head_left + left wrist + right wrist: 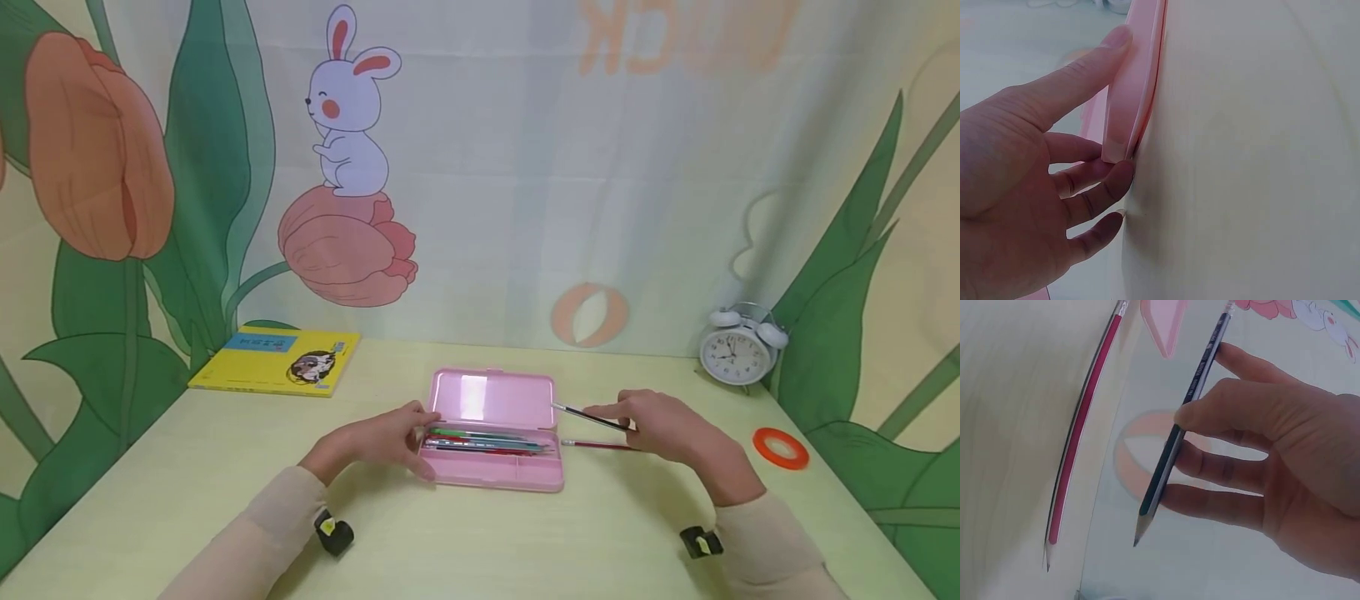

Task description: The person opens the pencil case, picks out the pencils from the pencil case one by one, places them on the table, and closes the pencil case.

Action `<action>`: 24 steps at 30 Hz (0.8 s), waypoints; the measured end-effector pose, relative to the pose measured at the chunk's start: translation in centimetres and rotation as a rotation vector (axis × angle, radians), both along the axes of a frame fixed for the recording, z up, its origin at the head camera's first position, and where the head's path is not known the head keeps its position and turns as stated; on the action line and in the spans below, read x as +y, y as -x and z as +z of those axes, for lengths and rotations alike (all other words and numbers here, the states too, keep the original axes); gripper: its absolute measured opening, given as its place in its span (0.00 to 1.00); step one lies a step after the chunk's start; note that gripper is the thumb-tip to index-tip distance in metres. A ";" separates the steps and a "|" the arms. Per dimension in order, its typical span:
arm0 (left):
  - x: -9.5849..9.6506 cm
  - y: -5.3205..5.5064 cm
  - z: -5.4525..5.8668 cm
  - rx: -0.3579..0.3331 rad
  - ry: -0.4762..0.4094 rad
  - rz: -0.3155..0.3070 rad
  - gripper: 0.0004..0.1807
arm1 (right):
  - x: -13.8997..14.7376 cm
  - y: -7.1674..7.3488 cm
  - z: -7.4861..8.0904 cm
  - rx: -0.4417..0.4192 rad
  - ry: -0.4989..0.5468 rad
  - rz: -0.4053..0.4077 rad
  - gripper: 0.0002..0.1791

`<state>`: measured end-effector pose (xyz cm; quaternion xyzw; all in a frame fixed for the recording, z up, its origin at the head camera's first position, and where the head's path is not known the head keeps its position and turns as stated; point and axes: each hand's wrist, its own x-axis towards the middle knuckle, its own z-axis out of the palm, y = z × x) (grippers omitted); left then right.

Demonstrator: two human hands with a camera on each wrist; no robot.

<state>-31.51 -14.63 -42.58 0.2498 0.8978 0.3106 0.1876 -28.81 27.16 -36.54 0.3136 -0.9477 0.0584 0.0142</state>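
Note:
A pink pencil case [487, 479] lies on the table with its lid [517, 400] raised. Several pencils [487, 443] are lying in its long compartment. At its left end my left hand [386, 437] grips the case, the thumb on one side and fingertips on the other, as the left wrist view shows. To the right of the case, my right hand [660, 425] pinches a dark green pencil [1175, 434] between thumb and fingers, above the table. Below that hand a red pencil [1085, 425] rests on the tabletop, its eraser end towards the case.
A yellow book [262, 367] lies at the back left. At the back right stands a white alarm clock [737, 354]. An orange tape roll [761, 442] lies near the right edge. A printed curtain [487, 208] hangs behind the table.

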 end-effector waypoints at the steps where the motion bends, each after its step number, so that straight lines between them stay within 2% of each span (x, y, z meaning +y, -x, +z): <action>1: 0.0 -0.1 0.0 0.004 -0.001 -0.002 0.55 | 0.1 0.1 0.1 -0.017 -0.003 -0.008 0.35; 6: -0.1 -0.1 0.1 0.009 -0.004 0.004 0.56 | 0.8 0.3 0.3 -0.106 -0.007 -0.063 0.32; 16: 0.1 0.1 -0.2 -0.005 0.002 0.018 0.56 | 2.3 0.7 -0.2 -0.204 0.034 -0.153 0.29; 24: 0.2 0.0 -0.1 0.005 0.021 0.027 0.56 | 2.8 1.0 -0.5 -0.228 0.058 -0.192 0.29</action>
